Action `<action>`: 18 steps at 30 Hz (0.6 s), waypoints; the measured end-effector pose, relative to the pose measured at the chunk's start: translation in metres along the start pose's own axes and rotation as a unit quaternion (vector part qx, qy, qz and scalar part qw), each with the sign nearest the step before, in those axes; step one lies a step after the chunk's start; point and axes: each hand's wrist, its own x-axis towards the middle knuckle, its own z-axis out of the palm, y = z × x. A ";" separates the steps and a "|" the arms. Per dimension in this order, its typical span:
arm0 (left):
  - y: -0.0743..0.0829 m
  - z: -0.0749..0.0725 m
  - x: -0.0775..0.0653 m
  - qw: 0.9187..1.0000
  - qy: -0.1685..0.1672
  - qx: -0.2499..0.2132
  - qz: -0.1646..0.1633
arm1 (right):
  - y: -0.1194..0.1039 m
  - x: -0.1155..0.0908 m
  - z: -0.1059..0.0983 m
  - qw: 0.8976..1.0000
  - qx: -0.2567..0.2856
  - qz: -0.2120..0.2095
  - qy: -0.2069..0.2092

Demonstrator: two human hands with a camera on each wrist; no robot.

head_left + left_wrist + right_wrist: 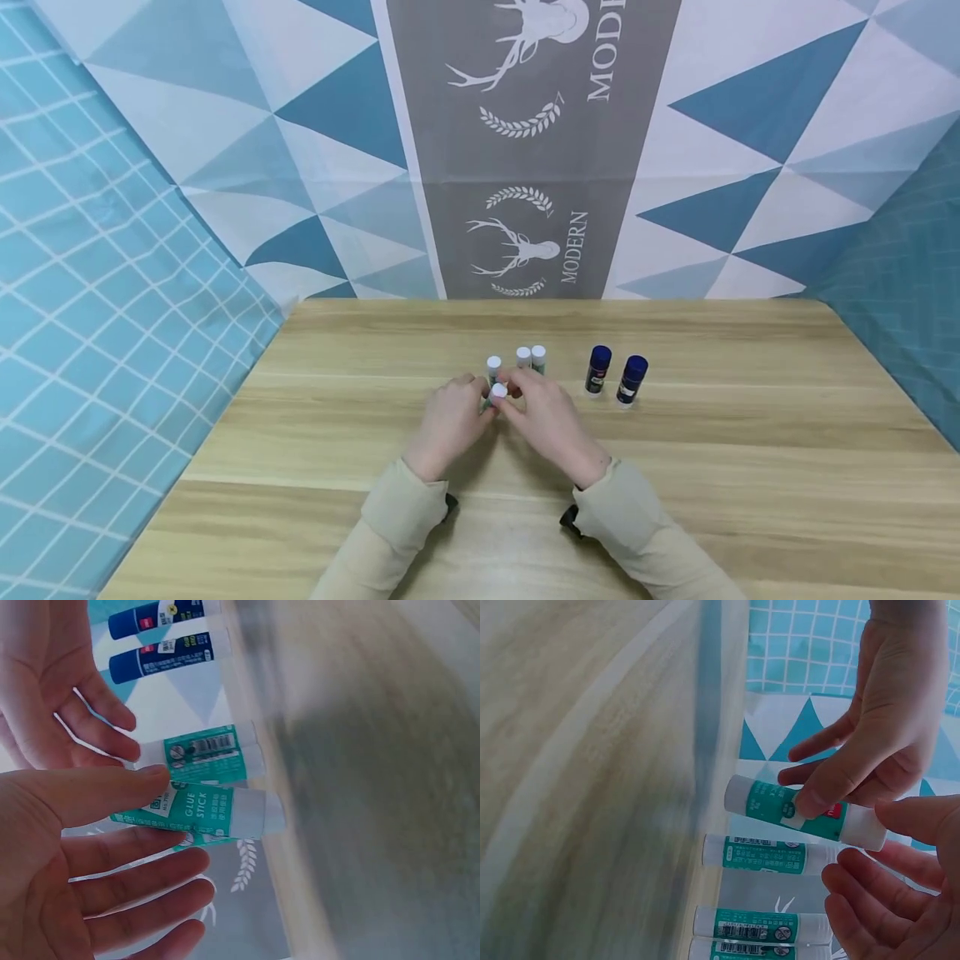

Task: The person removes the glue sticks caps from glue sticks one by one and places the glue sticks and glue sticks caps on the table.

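A green glue stick with a white cap (pixel 765 801) is held between my two hands, tilted slightly in the right wrist view. My left hand (pixel 448 417) pinches its green body, the thumb (pixel 142 784) lying across the label. At the cap end, the thumb and index finger of my right hand (pixel 551 421) pinch the white cap (pixel 499 391); its other fingers curl loosely. Just behind the hands stands another green glue stick (pixel 765 855). Two more, a green glue stick (pixel 523 357) and its twin (pixel 538 358), stand side by side, partly hidden by my right hand.
To the right, a dark blue glue stick (pixel 597 372) and a second blue one (pixel 632 382) stand upright on the wooden table (pixel 750 483). A patterned cloth (pixel 360 150) hangs behind the table's far edge.
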 end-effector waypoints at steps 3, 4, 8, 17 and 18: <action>0.001 -0.003 0.000 1.000 0.011 0.000 0.007 | 0.000 0.000 -0.002 1.000 -0.005 -0.005 0.007; 0.001 -0.003 -0.001 1.000 0.016 -0.003 0.010 | 0.000 0.000 -0.003 1.000 -0.004 -0.005 0.008; 0.003 -0.008 -0.002 0.999 0.047 -0.005 0.027 | 0.001 0.002 -0.011 1.000 0.019 0.015 -0.002; 0.010 -0.017 0.004 0.997 0.060 -0.047 0.030 | 0.008 0.006 -0.034 0.983 0.157 0.091 -0.032; 0.011 -0.018 0.006 0.996 0.060 -0.056 0.028 | 0.010 0.006 -0.036 0.982 0.161 0.092 -0.031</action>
